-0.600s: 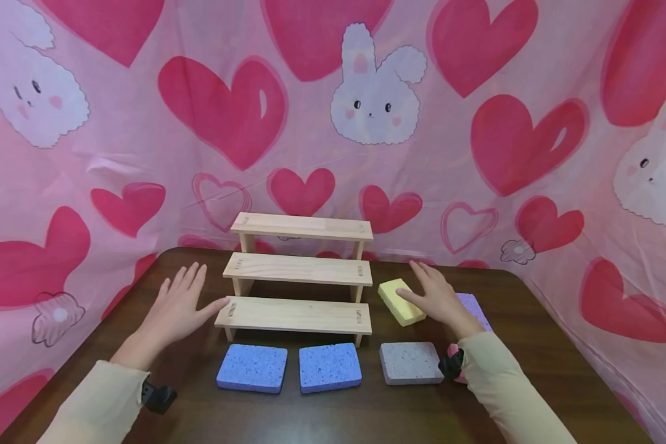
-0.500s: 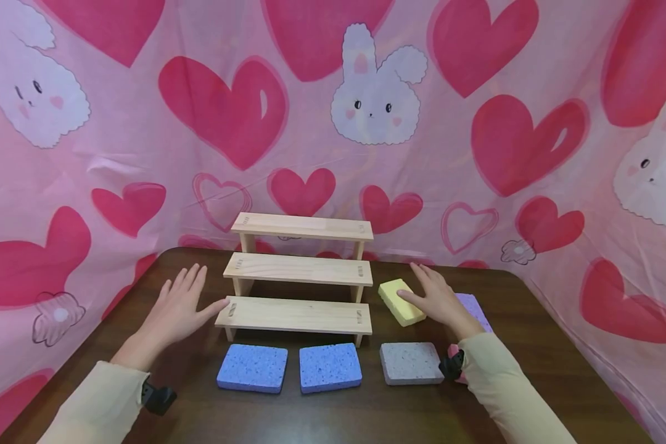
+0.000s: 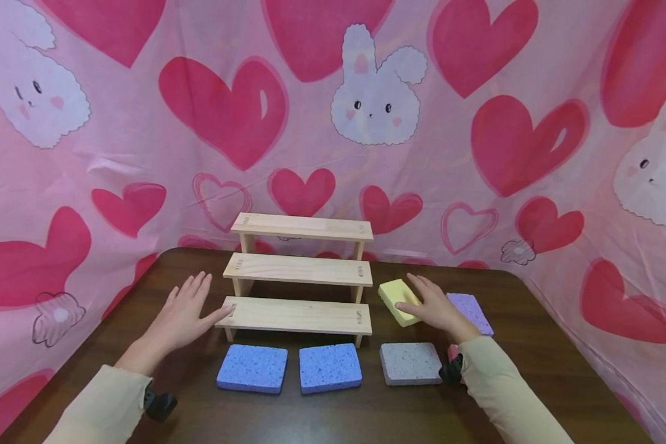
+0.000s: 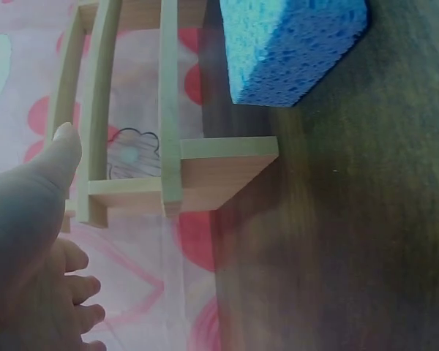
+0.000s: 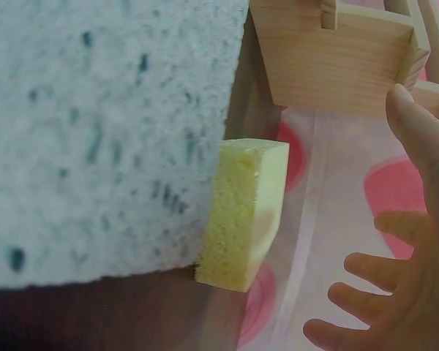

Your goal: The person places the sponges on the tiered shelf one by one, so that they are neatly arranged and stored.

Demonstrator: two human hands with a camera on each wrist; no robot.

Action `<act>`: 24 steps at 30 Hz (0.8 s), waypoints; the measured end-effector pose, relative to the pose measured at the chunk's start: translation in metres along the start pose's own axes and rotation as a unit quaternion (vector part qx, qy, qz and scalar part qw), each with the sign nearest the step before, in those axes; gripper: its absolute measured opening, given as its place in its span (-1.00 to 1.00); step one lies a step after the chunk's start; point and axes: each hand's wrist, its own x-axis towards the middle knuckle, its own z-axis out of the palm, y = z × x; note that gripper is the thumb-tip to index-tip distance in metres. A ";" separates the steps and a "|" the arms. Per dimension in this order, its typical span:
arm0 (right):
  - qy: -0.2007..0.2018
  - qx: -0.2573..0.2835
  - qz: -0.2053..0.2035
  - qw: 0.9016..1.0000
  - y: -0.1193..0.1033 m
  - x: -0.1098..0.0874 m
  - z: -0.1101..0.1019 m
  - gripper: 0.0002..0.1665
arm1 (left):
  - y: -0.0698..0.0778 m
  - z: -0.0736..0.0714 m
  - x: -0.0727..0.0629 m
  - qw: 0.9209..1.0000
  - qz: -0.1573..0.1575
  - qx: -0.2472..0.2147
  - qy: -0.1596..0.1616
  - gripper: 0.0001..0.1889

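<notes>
My left hand (image 3: 180, 314) is held with fingers spread beside a three-tier wooden shelf (image 3: 296, 314); in the head view its thumb overlaps the lowest step's left end. My right hand (image 3: 433, 304), also spread and holding nothing, hovers over a yellow sponge (image 3: 392, 295). In the right wrist view a gap separates the fingers from the yellow sponge (image 5: 241, 216). Two blue sponges (image 3: 252, 368) lie in front of the shelf, with a grey sponge (image 3: 411, 364) to their right. A purple sponge (image 3: 470, 313) lies right of my right hand. A pink item (image 3: 453, 353) is mostly hidden behind the right wrist.
Everything stands on a dark brown table (image 3: 311, 419). Behind it hangs a pink cloth (image 3: 311, 148) printed with hearts and rabbits. Each wrist wears a small black camera, such as the left one (image 3: 160, 404).
Both hands have come slightly lower and nearer in the head view. More of the purple sponge shows beside the right hand. The sponges and shelf have stayed put.
</notes>
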 end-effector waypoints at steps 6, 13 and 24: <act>-0.001 0.012 -0.011 1.000 0.008 -0.001 0.006 -0.03 | -0.002 0.004 -0.002 1.000 0.004 -0.018 -0.010 0.01; -0.016 0.045 -0.011 0.999 0.017 -0.002 0.013 -0.06 | -0.006 0.011 -0.003 0.999 0.024 -0.023 -0.009 0.02; -0.036 0.048 -0.006 0.998 0.021 -0.002 0.018 -0.06 | -0.006 0.023 -0.002 0.998 0.031 -0.042 -0.020 0.04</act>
